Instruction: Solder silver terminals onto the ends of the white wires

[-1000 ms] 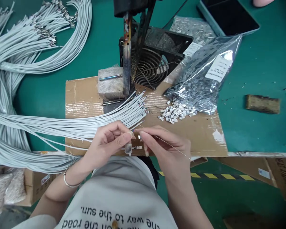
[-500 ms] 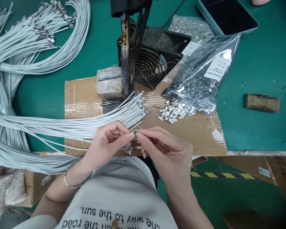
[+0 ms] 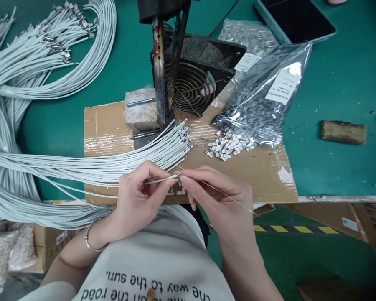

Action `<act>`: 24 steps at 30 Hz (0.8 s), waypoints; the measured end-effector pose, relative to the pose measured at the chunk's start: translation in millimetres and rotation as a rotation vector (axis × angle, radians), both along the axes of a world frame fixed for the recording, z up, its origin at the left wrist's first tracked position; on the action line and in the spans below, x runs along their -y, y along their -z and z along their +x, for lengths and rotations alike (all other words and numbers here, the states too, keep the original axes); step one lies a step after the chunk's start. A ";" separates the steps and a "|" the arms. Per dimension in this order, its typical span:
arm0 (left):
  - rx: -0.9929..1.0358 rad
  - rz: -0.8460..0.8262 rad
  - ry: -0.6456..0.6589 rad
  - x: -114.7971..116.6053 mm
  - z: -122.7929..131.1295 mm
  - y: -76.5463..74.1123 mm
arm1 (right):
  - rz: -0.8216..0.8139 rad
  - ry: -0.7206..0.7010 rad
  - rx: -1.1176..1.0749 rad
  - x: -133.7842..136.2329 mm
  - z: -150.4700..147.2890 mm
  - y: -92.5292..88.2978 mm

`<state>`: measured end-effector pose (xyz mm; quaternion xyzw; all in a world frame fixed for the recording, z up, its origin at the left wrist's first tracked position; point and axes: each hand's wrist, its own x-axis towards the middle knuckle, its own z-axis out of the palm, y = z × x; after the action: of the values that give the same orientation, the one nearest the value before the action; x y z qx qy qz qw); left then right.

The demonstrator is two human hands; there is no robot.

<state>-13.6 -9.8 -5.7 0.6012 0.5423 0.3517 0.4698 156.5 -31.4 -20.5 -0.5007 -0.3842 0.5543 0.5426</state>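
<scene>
My left hand [image 3: 141, 196] pinches a white cable [image 3: 159, 180] close to its end, thumb against forefinger. Facing it, my right hand [image 3: 217, 194] has its thumb and forefinger closed at the cable's tip; a small part there is mostly hidden by the fingertips. A thin silvery wire [image 3: 227, 195], which looks like solder wire, runs through the right hand. Just beyond both hands, a bundle of white cables [image 3: 150, 156] lies with its dark-tipped ends fanned out on a cardboard sheet [image 3: 253, 179]. A pile of small metal connectors [image 3: 230, 144] sits to the right.
A scorched metal soldering tool [image 3: 159, 71] hangs upright before a black fan [image 3: 191, 85]. Beside it is a wrapped block [image 3: 140, 115]. Clear bags of parts [image 3: 266, 96], a phone [image 3: 297, 19] and a brown block [image 3: 343, 132] lie right; finished-looking cable bundles [image 3: 90, 75] lie left.
My left hand has shifted slightly left, and more of the white cable shows between its fingers. The fingertips of both hands still meet at the cable's end. The view has shifted a little.
</scene>
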 end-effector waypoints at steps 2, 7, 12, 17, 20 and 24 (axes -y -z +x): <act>-0.039 0.040 0.018 2.4 -0.5 1.7 | -0.027 0.003 -0.015 -0.1 -0.2 -0.2; -0.022 -0.007 0.027 2.0 0.0 1.3 | -0.055 0.024 -0.066 -1.3 -1.8 1.6; 0.014 -0.019 0.079 3.8 -2.7 0.3 | -0.088 -0.004 -0.172 -2.9 -0.7 7.0; 0.078 -0.053 0.113 1.4 -4.1 -3.4 | -0.150 -0.044 -0.205 -3.6 2.0 8.6; 0.084 -0.113 0.123 -5.0 -1.8 -9.5 | -0.210 -0.009 -0.157 -3.1 2.3 1.5; 0.043 -0.192 0.106 -12.4 1.1 -15.1 | -0.202 -0.001 -0.099 -2.6 3.6 -9.1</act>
<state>-12.4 2.6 9.4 0.5738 0.5307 0.2854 0.5547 160.0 -28.7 -11.4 -0.5247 -0.2995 0.6143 0.5075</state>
